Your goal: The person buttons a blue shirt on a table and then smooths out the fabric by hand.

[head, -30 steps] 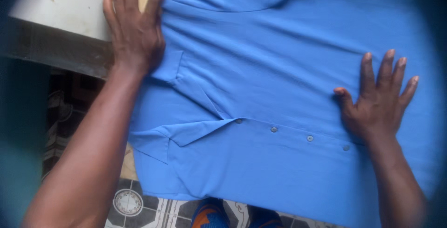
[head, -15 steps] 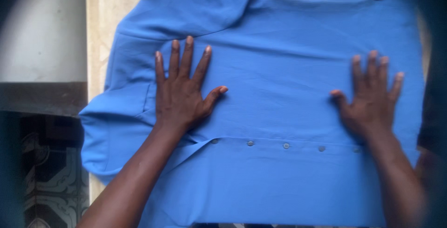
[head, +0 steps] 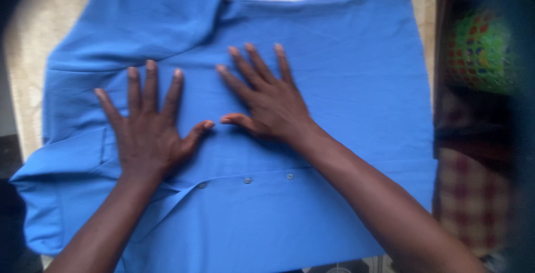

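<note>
A blue buttoned shirt (head: 356,67) lies spread flat on a pale tiled surface (head: 28,83). My left hand (head: 147,131) presses flat on its left part, fingers spread, close to the collar fold. My right hand (head: 270,100) rests flat on the middle of the shirt, fingers apart, just right of the left hand. A row of small buttons (head: 245,180) runs below both hands. One sleeve (head: 150,16) is folded over at the upper left. Neither hand holds anything.
At the right edge stands a blurred green patterned object (head: 482,50) above red-and-white checked cloth (head: 473,195). A dark drop lies beyond the surface's left edge (head: 8,156).
My right hand has slid left across the shirt toward the left hand. The left hand has stayed flat on the left part. The view has shifted, bringing the right-side clutter into sight.
</note>
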